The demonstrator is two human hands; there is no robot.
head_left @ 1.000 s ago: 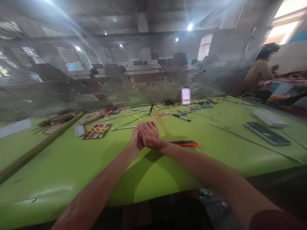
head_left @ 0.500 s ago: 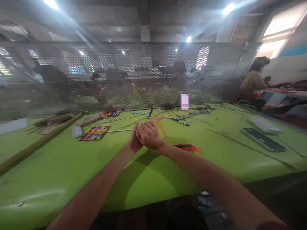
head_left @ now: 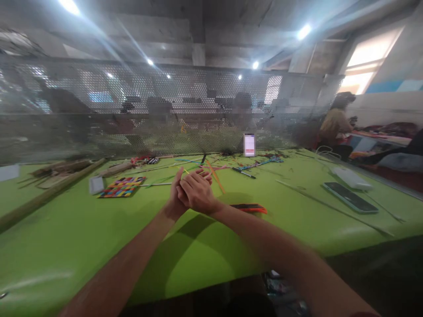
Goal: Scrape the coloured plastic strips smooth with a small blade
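My left hand [head_left: 175, 197] and my right hand [head_left: 197, 193] are pressed together above the green table [head_left: 191, 264]. The left lies underneath, palm turned up, its thumb raised and its fingertips showing apart beyond the right. Across that palm the right hand rests with its fingers curled and together. Whatever lies between the palms, if anything, is hidden. Behind the hands are coloured strips, among them an orange strip [head_left: 215, 177]. A black-and-orange bundle [head_left: 249, 208] lies near my right wrist, and a multicoloured woven mat [head_left: 122, 187] is to the left.
A bamboo pole [head_left: 49, 196] runs along the left. A pen [head_left: 243, 173], a dark phone [head_left: 350, 197] and a white device [head_left: 352, 178] lie to the right. Another lit phone [head_left: 250, 145] stands against the perforated metal screen [head_left: 205, 127]. A person [head_left: 333, 121] is at the far right.
The clasp has loosened: my left thumb has lifted and its fingertips now show beyond my right hand. The view has shifted slightly, moving table items left and a little lower.
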